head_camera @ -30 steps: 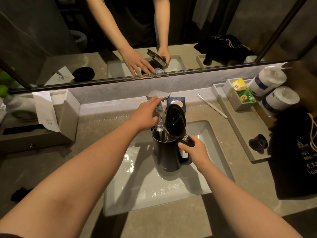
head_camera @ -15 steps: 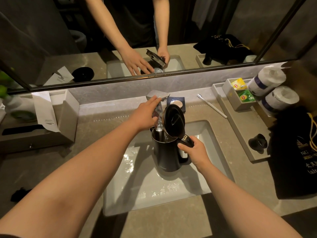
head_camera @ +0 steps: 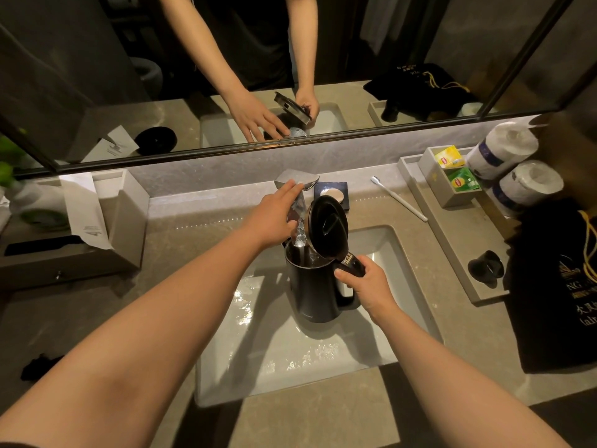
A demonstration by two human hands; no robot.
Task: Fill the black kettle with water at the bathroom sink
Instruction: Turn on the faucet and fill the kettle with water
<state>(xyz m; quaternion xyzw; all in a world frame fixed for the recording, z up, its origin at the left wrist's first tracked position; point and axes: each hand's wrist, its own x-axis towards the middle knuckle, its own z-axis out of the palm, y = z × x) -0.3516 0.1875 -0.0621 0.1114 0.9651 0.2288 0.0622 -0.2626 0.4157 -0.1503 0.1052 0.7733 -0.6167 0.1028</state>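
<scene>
The black kettle (head_camera: pixel 311 291) is held upright over the white sink basin (head_camera: pixel 290 363), its lid (head_camera: pixel 328 226) flipped open. My right hand (head_camera: pixel 365 282) grips the kettle's handle. Water (head_camera: pixel 299 236) streams from the chrome faucet (head_camera: pixel 298 182) into the kettle's open mouth. My left hand (head_camera: pixel 274 218) rests on the faucet, fingers laid along its lever and spout. Droplets glisten on the wet basin floor.
A mirror (head_camera: pixel 258 59) runs behind the counter. At left stands a grey box (head_camera: pixel 126 218) with a paper slip. A soap dish (head_camera: pixel 332 192) and toothbrush (head_camera: pixel 399 198) lie behind the sink. Right: tray (head_camera: pixel 452 240) with tea bags (head_camera: pixel 458 176), paper rolls (head_camera: pixel 517 166), black bag (head_camera: pixel 555 286).
Almost nothing has moved. Water keeps running into the kettle; both hands stay where they were.
</scene>
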